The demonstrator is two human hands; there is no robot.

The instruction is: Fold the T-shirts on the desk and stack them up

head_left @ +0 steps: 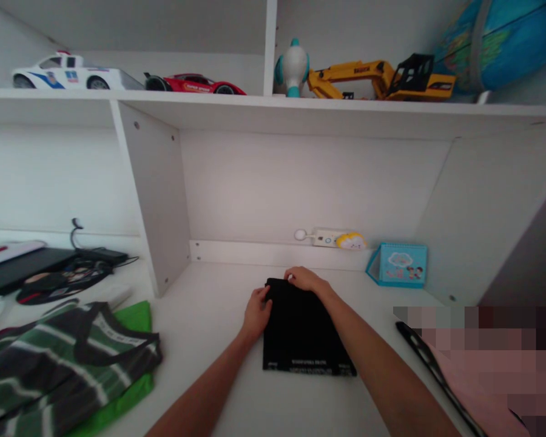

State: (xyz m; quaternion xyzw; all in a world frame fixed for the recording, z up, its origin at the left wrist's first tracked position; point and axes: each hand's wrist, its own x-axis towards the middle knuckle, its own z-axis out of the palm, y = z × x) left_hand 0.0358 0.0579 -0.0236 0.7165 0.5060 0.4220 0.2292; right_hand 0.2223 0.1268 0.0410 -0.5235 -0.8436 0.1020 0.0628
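A folded black garment point(303, 331) with small white lettering along its near edge lies on the white desk point(209, 315) under a shelf. My left hand point(256, 314) rests on the garment's left edge with fingers curled over it. My right hand point(304, 279) presses on the far edge, fingers bent down onto the cloth. Both forearms reach in from the bottom of the view.
A striped green and dark garment point(68, 358) lies over a bright green cloth at the left. Cables and a dark flat device point(31, 267) sit beyond it. A small blue booklet point(398, 265) and a power strip point(330, 238) stand at the back. Toy cars point(68, 71) and an excavator point(382, 79) fill the shelf above.
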